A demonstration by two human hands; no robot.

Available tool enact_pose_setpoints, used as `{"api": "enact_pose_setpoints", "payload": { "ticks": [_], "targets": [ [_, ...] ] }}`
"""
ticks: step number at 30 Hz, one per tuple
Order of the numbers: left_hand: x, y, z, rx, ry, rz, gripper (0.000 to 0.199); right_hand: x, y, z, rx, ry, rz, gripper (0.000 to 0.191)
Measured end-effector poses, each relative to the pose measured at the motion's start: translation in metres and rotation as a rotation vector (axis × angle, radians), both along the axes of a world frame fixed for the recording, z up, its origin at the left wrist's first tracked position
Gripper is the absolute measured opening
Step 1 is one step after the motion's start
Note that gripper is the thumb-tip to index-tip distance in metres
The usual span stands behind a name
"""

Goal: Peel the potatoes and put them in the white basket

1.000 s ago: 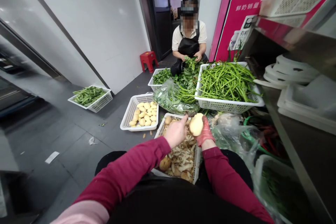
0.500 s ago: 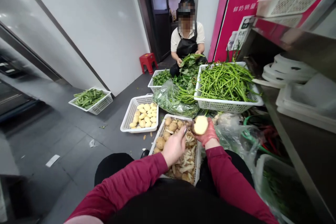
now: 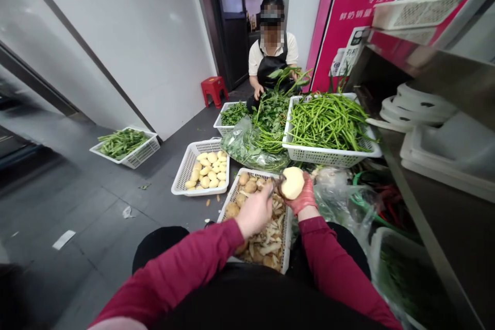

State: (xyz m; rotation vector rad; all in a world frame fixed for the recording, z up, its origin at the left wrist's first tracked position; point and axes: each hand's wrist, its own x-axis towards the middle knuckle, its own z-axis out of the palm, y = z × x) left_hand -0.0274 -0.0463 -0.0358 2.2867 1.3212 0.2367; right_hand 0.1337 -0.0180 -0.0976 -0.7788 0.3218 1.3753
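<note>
My right hand (image 3: 302, 197), in a reddish glove, grips a large potato (image 3: 292, 183) whose pale flesh shows on the side facing me. Closed around a small peeler (image 3: 275, 183), my bare left hand (image 3: 256, 211) is close to the potato's left side. The peeler is mostly hidden by my fingers and blurred. Beneath both hands stands a white basket (image 3: 286, 252) with unpeeled potatoes (image 3: 232, 210) at its left and far end and a heap of peelings (image 3: 270, 234). Left of it, a second white basket (image 3: 181, 175) contains peeled potatoes (image 3: 209, 170).
Ahead, a co-worker (image 3: 273, 56) handles leafy greens (image 3: 273, 108). A basket of green stalks (image 3: 328, 121) stands at the right, beside a metal shelf (image 3: 425, 206). Plastic bags (image 3: 340, 206) lie right of my knees. A red stool (image 3: 214, 90) and another vegetable basket (image 3: 127, 147) are further left.
More pale flesh shows on the potato, and its dark skin edge has shrunk. My left hand has shifted slightly at its side. The co-worker's hands have moved apart with the greens.
</note>
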Motion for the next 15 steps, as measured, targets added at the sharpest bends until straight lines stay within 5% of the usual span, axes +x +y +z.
{"api": "enact_pose_setpoints", "payload": {
  "ticks": [4,11,15],
  "targets": [
    [0.03,0.028,0.005,-0.011,0.063,-0.069,0.049,-0.009,0.0,-0.003,-0.047,0.023,-0.087,0.036],
    [-0.009,-0.049,-0.025,-0.093,-0.029,-0.13,0.052,0.001,0.003,-0.005,-0.102,0.023,-0.14,0.037],
    [-0.006,-0.008,0.004,0.013,-0.044,-0.009,0.051,0.007,-0.004,0.004,0.059,0.037,-0.053,0.038]
  ]
}}
